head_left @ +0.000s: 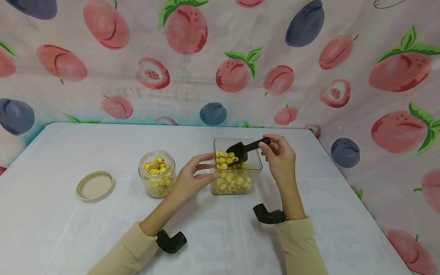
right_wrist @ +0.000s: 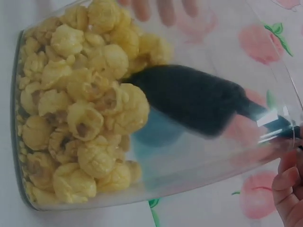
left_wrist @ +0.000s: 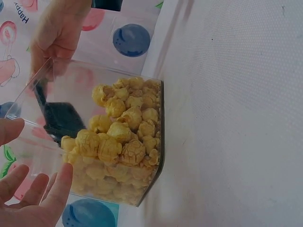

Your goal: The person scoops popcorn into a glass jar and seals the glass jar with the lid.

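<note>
Popcorn (head_left: 231, 179) fills the clear square container (head_left: 255, 165) at the centre of the head view, and the black scoop (head_left: 240, 150) is down in it, blade loaded with yellow kernels. Right hand (head_left: 280, 154) pinches the scoop's handle tip between thumb and fingers, just above the container's right rim. Left hand (head_left: 192, 175) steadies the container from the left, fingers spread and fairly straight, tips against the clear wall. Left wrist view shows those fingertips (left_wrist: 59, 182) at the lower left, pressed to the plastic, with the dark scoop behind the wall. Writing? Only a scrap: "Happ" in the upper left corner of the left wrist view, on the backdrop (left_wrist: 21, 12); the rest is cut off. Left of centre in the head view, a round glass jar (head_left: 157, 173) sits heaped with popcorn, and further left its beige lid (head_left: 95, 186) lies flat on the white table (head_left: 51, 152). Fruit-printed cloth (head_left: 220, 57) hangs behind.
</note>
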The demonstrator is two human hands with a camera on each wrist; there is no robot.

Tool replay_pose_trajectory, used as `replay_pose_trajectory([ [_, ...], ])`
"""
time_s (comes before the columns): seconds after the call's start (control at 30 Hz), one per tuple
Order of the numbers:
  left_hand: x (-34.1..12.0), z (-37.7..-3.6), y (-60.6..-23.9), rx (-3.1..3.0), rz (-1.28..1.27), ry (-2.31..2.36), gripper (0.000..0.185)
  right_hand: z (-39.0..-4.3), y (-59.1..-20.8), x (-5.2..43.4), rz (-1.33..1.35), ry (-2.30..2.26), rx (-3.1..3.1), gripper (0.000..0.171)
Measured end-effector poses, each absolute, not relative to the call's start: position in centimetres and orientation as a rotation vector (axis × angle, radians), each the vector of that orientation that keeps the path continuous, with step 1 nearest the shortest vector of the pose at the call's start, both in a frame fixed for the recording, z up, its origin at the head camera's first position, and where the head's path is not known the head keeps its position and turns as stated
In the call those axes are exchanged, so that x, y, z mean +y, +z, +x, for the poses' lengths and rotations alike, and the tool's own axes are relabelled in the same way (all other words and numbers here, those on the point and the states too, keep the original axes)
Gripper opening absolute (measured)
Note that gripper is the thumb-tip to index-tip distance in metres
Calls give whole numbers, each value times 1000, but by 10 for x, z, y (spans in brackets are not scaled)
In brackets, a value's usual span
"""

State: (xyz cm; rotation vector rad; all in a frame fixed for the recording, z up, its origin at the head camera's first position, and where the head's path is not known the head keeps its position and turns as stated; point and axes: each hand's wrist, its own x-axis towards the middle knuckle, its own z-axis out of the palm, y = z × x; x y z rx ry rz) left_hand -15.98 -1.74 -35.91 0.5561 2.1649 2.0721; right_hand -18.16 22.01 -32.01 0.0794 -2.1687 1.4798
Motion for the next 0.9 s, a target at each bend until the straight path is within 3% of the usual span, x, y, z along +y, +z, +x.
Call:
replay_pose_trajectory([
  [0.3,-17,-160,-358,2164,540,2072,55,-187,-329,224,77,1780,-2200,27],
  [0.9,-18,-160,-359,2157,544,2069,56,-183,-329,237,413,1878,-2243,20],
])
